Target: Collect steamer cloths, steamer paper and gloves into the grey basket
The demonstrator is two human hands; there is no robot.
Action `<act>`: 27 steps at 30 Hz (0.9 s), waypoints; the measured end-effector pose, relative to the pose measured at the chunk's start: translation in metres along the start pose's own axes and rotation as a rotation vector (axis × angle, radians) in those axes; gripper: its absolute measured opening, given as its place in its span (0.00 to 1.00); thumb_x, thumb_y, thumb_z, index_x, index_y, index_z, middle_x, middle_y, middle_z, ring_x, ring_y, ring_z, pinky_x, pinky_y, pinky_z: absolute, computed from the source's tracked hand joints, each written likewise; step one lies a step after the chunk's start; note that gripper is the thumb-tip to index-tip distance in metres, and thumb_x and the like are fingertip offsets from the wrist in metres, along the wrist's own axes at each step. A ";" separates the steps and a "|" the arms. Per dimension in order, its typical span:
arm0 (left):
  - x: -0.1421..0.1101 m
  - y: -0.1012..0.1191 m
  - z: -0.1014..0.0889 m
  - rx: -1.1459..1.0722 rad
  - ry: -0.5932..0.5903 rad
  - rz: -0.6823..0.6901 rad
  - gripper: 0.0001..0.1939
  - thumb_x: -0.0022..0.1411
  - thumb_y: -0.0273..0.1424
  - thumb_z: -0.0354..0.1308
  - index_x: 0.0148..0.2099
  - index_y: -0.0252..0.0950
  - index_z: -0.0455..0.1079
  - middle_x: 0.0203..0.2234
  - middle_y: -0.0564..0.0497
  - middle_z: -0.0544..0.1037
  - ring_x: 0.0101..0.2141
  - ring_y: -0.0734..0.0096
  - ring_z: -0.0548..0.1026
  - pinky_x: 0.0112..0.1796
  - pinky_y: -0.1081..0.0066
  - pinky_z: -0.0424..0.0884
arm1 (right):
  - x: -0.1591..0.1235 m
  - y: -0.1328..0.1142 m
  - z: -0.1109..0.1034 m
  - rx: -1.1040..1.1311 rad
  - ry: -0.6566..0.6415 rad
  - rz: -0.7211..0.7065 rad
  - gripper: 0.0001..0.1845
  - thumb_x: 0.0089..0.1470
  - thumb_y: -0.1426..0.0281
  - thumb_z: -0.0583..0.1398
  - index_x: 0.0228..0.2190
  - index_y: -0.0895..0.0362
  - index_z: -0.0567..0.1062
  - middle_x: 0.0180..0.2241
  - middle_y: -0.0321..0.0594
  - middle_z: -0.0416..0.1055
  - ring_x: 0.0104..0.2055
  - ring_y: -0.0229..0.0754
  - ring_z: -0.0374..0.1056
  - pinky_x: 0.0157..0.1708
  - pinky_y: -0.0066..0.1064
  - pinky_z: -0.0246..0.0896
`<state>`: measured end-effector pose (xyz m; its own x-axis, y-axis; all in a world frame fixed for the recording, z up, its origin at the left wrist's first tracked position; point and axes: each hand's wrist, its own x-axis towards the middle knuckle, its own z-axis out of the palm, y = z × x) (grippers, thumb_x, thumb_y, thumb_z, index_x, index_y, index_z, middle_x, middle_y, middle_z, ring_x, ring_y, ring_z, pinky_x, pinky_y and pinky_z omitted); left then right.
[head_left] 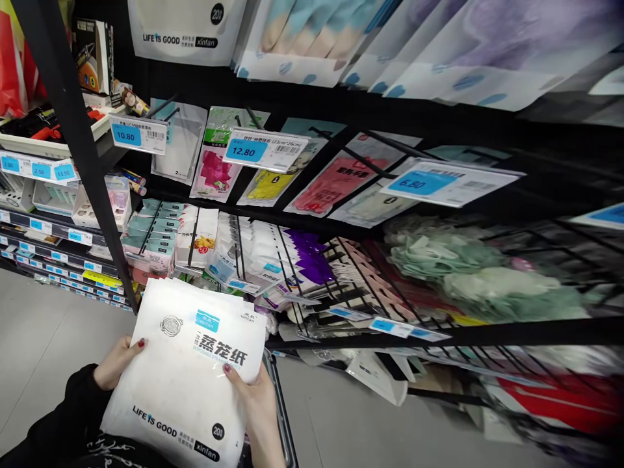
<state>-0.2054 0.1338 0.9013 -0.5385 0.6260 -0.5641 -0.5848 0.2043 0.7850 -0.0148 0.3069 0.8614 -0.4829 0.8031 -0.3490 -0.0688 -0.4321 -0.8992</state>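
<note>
Here, clasping a stack of white xinfan disposable steamer paper packs [175,390] just below and to the right of the black upright post [85,149]. Gripping its left edge with the left hand [117,362], thumb over the front, other fingers mostly hidden behind. Pressing the right thumb flat on the printed face, with the rest of the right hand [258,396] wrapped round the opposite edge, fingertips out of sight. Dressed in a black sleeve [53,413], below the post. Spread out to the right of the post, at its upper level, on hooks: another white xinfan packet [185,26], then a pink glove packet [216,170] and a red glove packet [314,188], behind price tags of 10.80 [139,135], 12.80 [266,149] and 6.80 [451,182]. Lower, also right of the post, hung in rows: purple packets [307,253]. Stocked to the left of the post with a white-rimmed bin [29,146] above tiers of small blue-and-white price labels. Floored in smooth grey tile [29,351], jointed with thin lines, below and left of the post, and again far to its right.
</note>
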 end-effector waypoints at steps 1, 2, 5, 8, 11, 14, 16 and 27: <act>0.001 0.000 0.000 -0.009 0.028 -0.009 0.16 0.45 0.42 0.67 0.23 0.33 0.72 0.22 0.47 0.81 0.24 0.63 0.77 0.27 0.69 0.69 | -0.001 0.001 -0.001 -0.005 0.013 -0.002 0.30 0.35 0.62 0.70 0.41 0.59 0.68 0.43 0.51 0.74 0.43 0.52 0.71 0.40 0.40 0.68; 0.002 0.000 0.000 -0.026 0.039 -0.021 0.16 0.45 0.42 0.67 0.21 0.34 0.71 0.21 0.49 0.81 0.23 0.65 0.76 0.27 0.70 0.69 | -0.002 0.003 -0.002 -0.012 0.025 -0.001 0.31 0.36 0.61 0.69 0.42 0.59 0.68 0.43 0.51 0.74 0.43 0.52 0.71 0.40 0.40 0.68; 0.003 0.004 0.003 -0.095 0.032 -0.077 0.16 0.45 0.41 0.67 0.21 0.35 0.69 0.20 0.51 0.80 0.24 0.65 0.77 0.28 0.70 0.70 | -0.005 0.006 -0.003 -0.015 0.045 0.012 0.34 0.38 0.59 0.68 0.46 0.58 0.66 0.46 0.51 0.72 0.45 0.53 0.70 0.39 0.39 0.68; 0.004 0.009 0.010 -0.136 0.038 -0.126 0.15 0.44 0.40 0.68 0.20 0.36 0.69 0.18 0.52 0.78 0.24 0.66 0.77 0.29 0.70 0.71 | -0.008 0.007 -0.004 0.020 0.092 -0.006 0.39 0.39 0.59 0.68 0.51 0.57 0.63 0.50 0.51 0.69 0.48 0.53 0.68 0.41 0.39 0.68; 0.006 0.013 0.014 -0.159 0.099 -0.145 0.16 0.38 0.39 0.71 0.20 0.36 0.69 0.17 0.53 0.78 0.24 0.67 0.77 0.28 0.71 0.71 | -0.014 0.005 -0.004 0.064 0.151 -0.033 0.42 0.39 0.60 0.68 0.54 0.55 0.60 0.53 0.50 0.66 0.49 0.53 0.67 0.42 0.39 0.68; 0.009 0.012 0.013 -0.143 0.078 -0.149 0.15 0.38 0.39 0.71 0.20 0.36 0.71 0.19 0.52 0.79 0.26 0.66 0.77 0.29 0.72 0.71 | -0.018 0.005 -0.006 0.106 0.199 -0.037 0.43 0.37 0.59 0.69 0.54 0.54 0.61 0.52 0.50 0.66 0.48 0.53 0.68 0.40 0.39 0.69; 0.012 0.011 0.010 -0.086 0.016 -0.126 0.15 0.42 0.41 0.69 0.20 0.35 0.72 0.19 0.51 0.79 0.25 0.66 0.77 0.29 0.72 0.71 | -0.020 0.008 -0.009 0.122 0.230 0.014 0.39 0.34 0.58 0.69 0.48 0.57 0.67 0.47 0.51 0.71 0.44 0.54 0.70 0.38 0.39 0.69; 0.026 0.009 -0.008 0.148 -0.235 -0.018 0.15 0.41 0.39 0.70 0.27 0.32 0.78 0.24 0.42 0.82 0.26 0.56 0.78 0.29 0.65 0.71 | -0.005 -0.004 -0.086 -0.169 0.436 -0.077 0.29 0.33 0.49 0.66 0.29 0.62 0.78 0.33 0.49 0.77 0.36 0.53 0.71 0.33 0.37 0.66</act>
<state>-0.2298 0.1462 0.8918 -0.3629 0.7754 -0.5168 -0.4886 0.3139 0.8141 0.0629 0.3393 0.8440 -0.0682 0.9431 -0.3253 0.0701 -0.3207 -0.9446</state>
